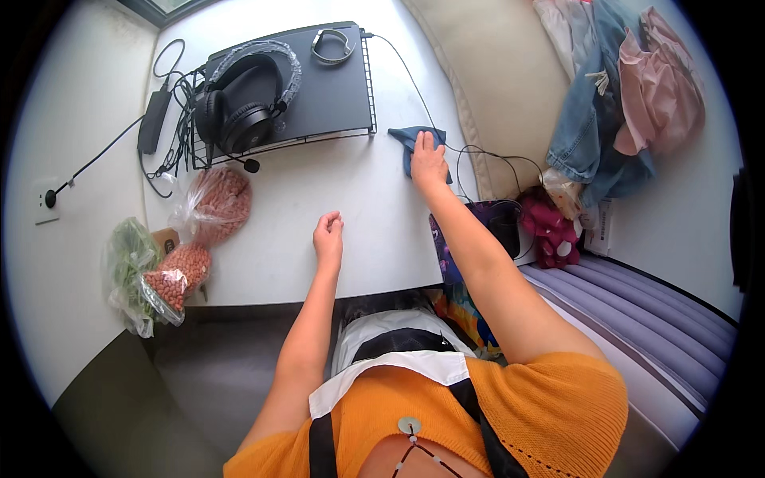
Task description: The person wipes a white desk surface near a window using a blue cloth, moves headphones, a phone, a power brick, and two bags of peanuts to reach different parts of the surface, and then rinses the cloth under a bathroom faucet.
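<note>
A dark blue cloth (406,139) lies crumpled on the white table (279,239), near its right side. Pressed down on it is my right hand (431,165), its fingers stretched out flat; the palm hides part of the cloth. My left hand (327,233) is at the middle of the table, fingers curled in loosely, and nothing shows in it. A thin black cable (406,68) runs past the cloth and my right fingertips.
Black headphones (243,119) and a watch (332,47) rest on a closed laptop (319,88) on a wire stand. Bags of peanuts (177,275) and greens (131,263) sit at the left edge. A beige cushion (486,88), clothes (590,119) and a purple patterned item (446,251) are at the right.
</note>
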A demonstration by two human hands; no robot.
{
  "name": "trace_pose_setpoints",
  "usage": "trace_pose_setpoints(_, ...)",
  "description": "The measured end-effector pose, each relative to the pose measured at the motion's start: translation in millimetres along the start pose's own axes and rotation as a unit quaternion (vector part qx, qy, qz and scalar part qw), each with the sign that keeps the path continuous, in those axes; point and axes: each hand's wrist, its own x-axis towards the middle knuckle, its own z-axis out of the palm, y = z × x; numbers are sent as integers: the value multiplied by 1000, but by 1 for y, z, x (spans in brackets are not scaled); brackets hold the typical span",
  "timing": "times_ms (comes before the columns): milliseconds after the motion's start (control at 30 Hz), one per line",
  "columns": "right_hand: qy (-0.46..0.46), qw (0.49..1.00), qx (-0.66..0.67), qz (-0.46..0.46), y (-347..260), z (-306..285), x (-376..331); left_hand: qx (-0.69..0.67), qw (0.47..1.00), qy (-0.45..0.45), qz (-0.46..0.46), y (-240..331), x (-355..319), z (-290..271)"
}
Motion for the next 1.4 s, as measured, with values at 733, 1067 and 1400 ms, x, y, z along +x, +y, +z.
trace_pose_setpoints(733, 19, 954, 244, -170, -104, -11, -106, -22, 994, 106, 3, -22, -28, -108)
trace_pose_setpoints(1067, 17, 974, 47, -219, -249, 7, -63, -91, 978, 179, -48, -64, -59, -203)
trace_pose_setpoints(1400, -54, 915, -65, -393, -225, -2, -148, -94, 982, 157, -51, -72, -67, -199)
